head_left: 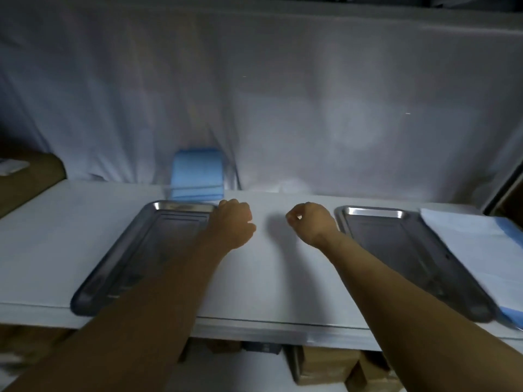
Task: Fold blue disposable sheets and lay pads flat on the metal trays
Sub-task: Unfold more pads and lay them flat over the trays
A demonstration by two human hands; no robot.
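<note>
Two bare metal trays lie on the white table: the left tray (135, 250) and the right tray (407, 250). A stack of folded blue sheets (196, 174) leans against the white backdrop behind the left tray. White pads with a blue underside (481, 250) lie at the far right, beside the right tray. My left hand (235, 222) hovers by the left tray's far right corner, fingers curled, holding nothing. My right hand (310, 220) is between the trays, fingers curled with the thumb meeting them, also holding nothing.
A white cloth backdrop (254, 94) hangs behind the table (268, 278). Cardboard boxes (325, 366) sit under the table's front edge. A brown surface (28, 182) stands at the far left.
</note>
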